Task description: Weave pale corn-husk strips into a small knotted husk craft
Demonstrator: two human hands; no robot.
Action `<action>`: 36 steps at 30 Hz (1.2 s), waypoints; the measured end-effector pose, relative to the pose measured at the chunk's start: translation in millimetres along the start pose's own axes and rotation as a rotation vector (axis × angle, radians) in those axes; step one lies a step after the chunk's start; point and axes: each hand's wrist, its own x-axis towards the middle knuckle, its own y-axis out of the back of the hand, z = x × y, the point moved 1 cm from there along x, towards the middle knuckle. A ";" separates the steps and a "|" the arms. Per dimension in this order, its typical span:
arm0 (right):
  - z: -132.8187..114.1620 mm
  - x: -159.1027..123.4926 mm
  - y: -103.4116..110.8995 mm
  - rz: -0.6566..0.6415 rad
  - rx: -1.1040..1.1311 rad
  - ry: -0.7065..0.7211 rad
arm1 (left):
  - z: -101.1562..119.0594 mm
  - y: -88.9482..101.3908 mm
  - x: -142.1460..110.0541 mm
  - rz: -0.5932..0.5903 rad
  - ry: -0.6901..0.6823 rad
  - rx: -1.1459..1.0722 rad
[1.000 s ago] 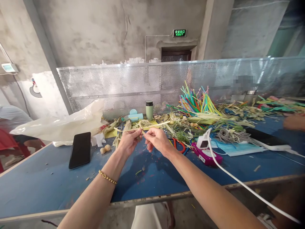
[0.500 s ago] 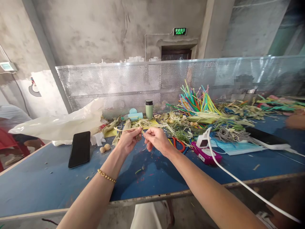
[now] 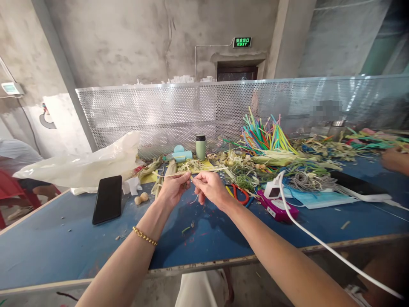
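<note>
Close together above the blue table (image 3: 121,256), my two hands meet fingertip to fingertip. My left hand (image 3: 174,188), a gold bead bracelet (image 3: 144,236) on its wrist, pinches a thin pale strip of dried husk (image 3: 214,169). The strip's ends stick out to both sides behind the fingers. My right hand (image 3: 209,186) is closed in a pinch against the same spot. A fine thread-like end hangs beneath the fingers. Most of the small piece between the fingertips is hidden. Beyond the hands lie husk leaves (image 3: 170,167) and yellow paper.
A black phone (image 3: 108,199) and wooden balls (image 3: 141,198) lie left. To the right are red-handled scissors (image 3: 241,195), a purple power strip (image 3: 277,207) with a white cable, a blue mask (image 3: 319,199) and colourful pipe cleaners (image 3: 265,134). A co-worker's hand (image 3: 395,160) shows far right.
The husk strip's free ends have shifted slightly, its right end now lying lower behind my right hand. Both my hands stay in nearly the same pinch. The co-worker's hand has moved a little.
</note>
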 end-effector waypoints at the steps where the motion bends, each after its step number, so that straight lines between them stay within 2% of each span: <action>1: 0.2 0.0 0.0 -0.001 -0.006 -0.001 | -0.1 -0.3 -0.2 0.017 0.008 -0.006; 10: 2.4 -0.8 -1.7 -0.027 -0.036 0.013 | -0.6 0.9 1.2 0.101 0.000 -0.083; 13: 2.3 0.9 0.2 -0.018 -0.035 -0.007 | 1.2 0.5 1.3 0.071 0.016 -0.083; 18: -0.8 5.8 9.8 0.236 0.018 0.057 | -1.8 -2.2 0.4 -0.052 0.023 -0.044; 20: -1.2 6.7 12.3 0.277 0.013 0.072 | -4.2 -2.5 0.2 -0.089 0.020 -0.019; 25: -0.4 6.6 12.7 0.279 -0.116 0.088 | -6.5 -2.0 -0.2 -0.159 -0.056 0.047; 28: -0.1 6.3 12.0 0.271 -0.189 0.133 | -7.5 -1.4 0.3 -0.151 -0.095 0.086; 36: 0.4 7.3 13.0 0.265 -0.132 0.097 | -5.0 -2.1 -0.1 -0.108 -0.082 0.077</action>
